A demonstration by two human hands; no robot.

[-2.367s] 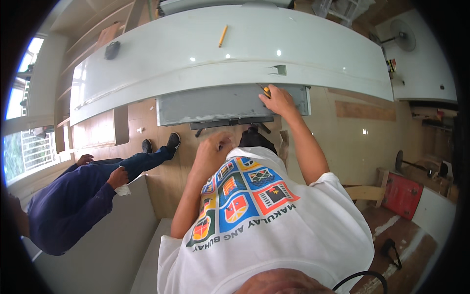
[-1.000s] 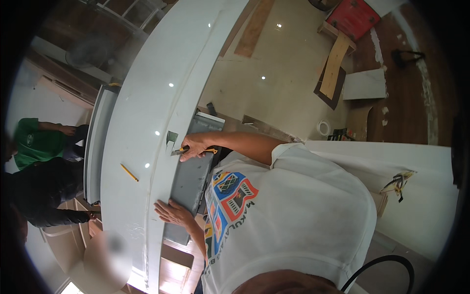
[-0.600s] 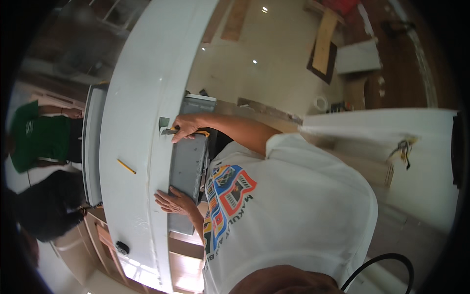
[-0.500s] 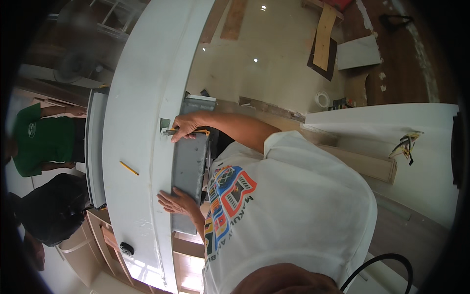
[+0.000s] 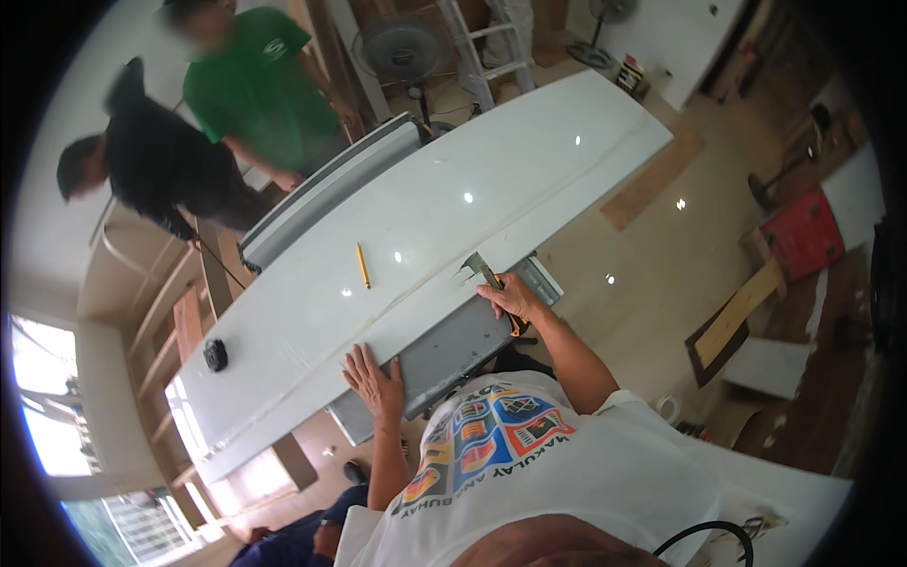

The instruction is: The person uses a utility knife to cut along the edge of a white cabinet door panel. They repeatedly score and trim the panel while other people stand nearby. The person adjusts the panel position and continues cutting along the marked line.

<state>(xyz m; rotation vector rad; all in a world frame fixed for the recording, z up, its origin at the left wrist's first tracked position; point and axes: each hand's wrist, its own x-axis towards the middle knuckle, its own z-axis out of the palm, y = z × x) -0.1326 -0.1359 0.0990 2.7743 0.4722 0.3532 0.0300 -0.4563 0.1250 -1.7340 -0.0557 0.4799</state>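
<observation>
A long white panel (image 5: 416, 307) lies slantwise in front of me on a grey metal support (image 5: 453, 345). My left hand (image 5: 375, 383) rests flat on the panel's near edge, fingers spread and holding nothing. To its right, my right hand (image 5: 511, 298) is closed round a hand tool (image 5: 518, 326) with a yellow-and-black handle. The tool's grey end reaches over the panel beside a small dark, jagged patch (image 5: 470, 268); its exact kind is unclear. A yellow pencil (image 5: 364, 266) lies on the panel, beyond and between my hands.
A small black object (image 5: 215, 355) sits near the panel's left end. Across the panel are a person in green (image 5: 260, 90) and one in dark clothes (image 5: 161, 156). Behind stand a fan (image 5: 404, 47) and a ladder (image 5: 487, 57). Boards (image 5: 742, 317) lie on the floor at right.
My view has turned, so the panel now runs from lower left to upper right. My left hand stays flat on it. The right hand still grips the tool near the same patch.
</observation>
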